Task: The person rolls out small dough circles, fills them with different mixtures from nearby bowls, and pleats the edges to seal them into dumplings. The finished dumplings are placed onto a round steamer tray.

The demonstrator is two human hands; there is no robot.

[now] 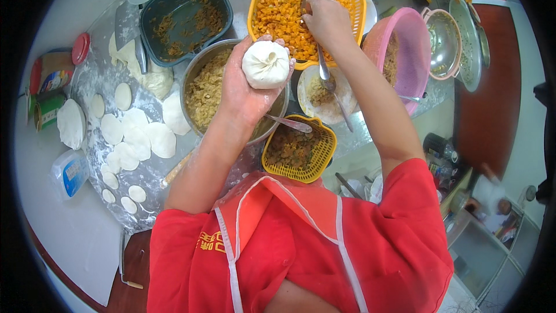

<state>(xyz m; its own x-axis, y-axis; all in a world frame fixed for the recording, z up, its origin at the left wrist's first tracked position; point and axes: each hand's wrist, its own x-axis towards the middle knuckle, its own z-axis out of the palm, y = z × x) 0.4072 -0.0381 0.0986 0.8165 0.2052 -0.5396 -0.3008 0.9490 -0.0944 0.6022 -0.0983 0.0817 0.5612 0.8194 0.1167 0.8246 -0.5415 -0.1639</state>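
On the palm of my left hand (pixel 252 91) rests a round, pleated, filled dough bun (pixel 266 65), its gathered top facing up and my fingers curled around its far side. My right hand (pixel 329 19) reaches into a yellow plastic basket (pixel 250 13) of diced orange vegetable (pixel 280 2). Its fingers are curled on a metal spoon (pixel 322 63), whose handle slants over the basket's near rim; my hand partly hides the spoon. Beneath my left hand and forearm stands a metal bowl (pixel 186 95) of pale chopped filling (pixel 206 91).
Several flat dough wrappers (pixel 137 141) lie on the floured table (pixel 93 139) at left, near a cleaver (pixel 130 26) and rolling pin (pixel 178 167). Around me stand a dark green basin (pixel 145 30), a smaller yellow basket (pixel 328 156), a plate (pixel 310 111) with a second spoon (pixel 343 108), and a pink basket (pixel 419 39).
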